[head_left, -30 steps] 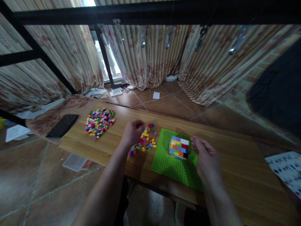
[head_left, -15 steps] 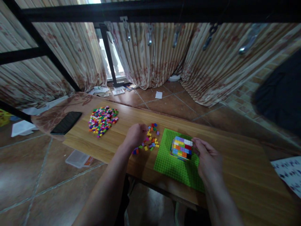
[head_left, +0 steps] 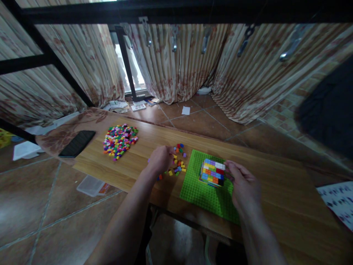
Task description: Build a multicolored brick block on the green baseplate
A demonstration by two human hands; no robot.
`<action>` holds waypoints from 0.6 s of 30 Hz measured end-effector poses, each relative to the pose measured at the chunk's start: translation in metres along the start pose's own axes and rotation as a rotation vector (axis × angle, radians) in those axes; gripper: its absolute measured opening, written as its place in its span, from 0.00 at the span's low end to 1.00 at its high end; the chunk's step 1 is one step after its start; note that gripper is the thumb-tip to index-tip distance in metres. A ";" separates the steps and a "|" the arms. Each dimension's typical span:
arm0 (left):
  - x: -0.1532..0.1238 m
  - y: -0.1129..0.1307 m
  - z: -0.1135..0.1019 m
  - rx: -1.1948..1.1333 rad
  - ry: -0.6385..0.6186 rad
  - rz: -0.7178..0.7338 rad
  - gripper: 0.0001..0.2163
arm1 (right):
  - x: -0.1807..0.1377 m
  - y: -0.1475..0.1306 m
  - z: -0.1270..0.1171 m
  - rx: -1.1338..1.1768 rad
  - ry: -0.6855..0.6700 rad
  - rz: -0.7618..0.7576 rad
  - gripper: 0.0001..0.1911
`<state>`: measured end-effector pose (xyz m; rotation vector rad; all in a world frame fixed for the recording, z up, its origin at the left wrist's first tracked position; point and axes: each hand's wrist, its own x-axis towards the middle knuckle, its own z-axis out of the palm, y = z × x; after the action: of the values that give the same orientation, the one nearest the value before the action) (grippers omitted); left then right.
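Note:
A green baseplate (head_left: pixel 202 193) lies on the wooden table (head_left: pixel 278 206), with a many-coloured block of bricks (head_left: pixel 212 172) built on its far half. My right hand (head_left: pixel 243 184) rests on the plate just right of that block, fingers curled against its side. My left hand (head_left: pixel 160 159) hovers over a small scatter of loose bricks (head_left: pixel 178 161) left of the plate, fingers bent down as in a pinch; what they hold is hidden. A larger heap of coloured bricks (head_left: pixel 119 136) sits further left.
A black phone (head_left: pixel 77 143) lies at the table's left end. A printed sheet (head_left: pixel 338 200) is at the right edge. Black metal bars (head_left: pixel 171 14) cross overhead, curtains hang behind, and papers and a plastic lid (head_left: pixel 89 185) litter the tiled floor.
My left hand has moved slightly right and down onto the small scatter of bricks. My right hand has closed in against the side of the brick block. The view shifted a little.

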<state>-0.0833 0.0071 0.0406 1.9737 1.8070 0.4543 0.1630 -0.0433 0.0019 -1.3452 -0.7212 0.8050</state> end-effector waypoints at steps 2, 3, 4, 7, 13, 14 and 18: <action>0.000 0.000 0.001 -0.008 0.016 -0.004 0.12 | 0.000 0.000 0.000 0.004 0.005 0.002 0.11; 0.000 0.000 0.002 -0.014 0.021 -0.009 0.12 | 0.000 -0.001 0.000 0.007 0.008 0.007 0.11; 0.000 0.000 0.002 -0.019 0.022 -0.013 0.12 | 0.000 -0.001 0.001 0.011 0.011 0.013 0.11; 0.000 0.000 0.002 -0.006 0.006 -0.024 0.12 | -0.001 -0.003 0.001 0.018 0.003 0.027 0.11; 0.000 0.002 -0.001 0.021 -0.022 -0.040 0.12 | -0.002 -0.004 0.001 0.007 -0.004 0.030 0.11; 0.000 0.002 -0.001 0.022 -0.027 -0.047 0.12 | -0.002 -0.004 0.001 0.010 -0.003 0.033 0.11; 0.000 0.004 -0.001 0.005 -0.024 -0.065 0.12 | -0.001 -0.003 0.001 0.032 -0.001 0.044 0.10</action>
<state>-0.0804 0.0067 0.0432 1.9099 1.8528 0.4045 0.1617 -0.0442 0.0051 -1.3358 -0.6781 0.8491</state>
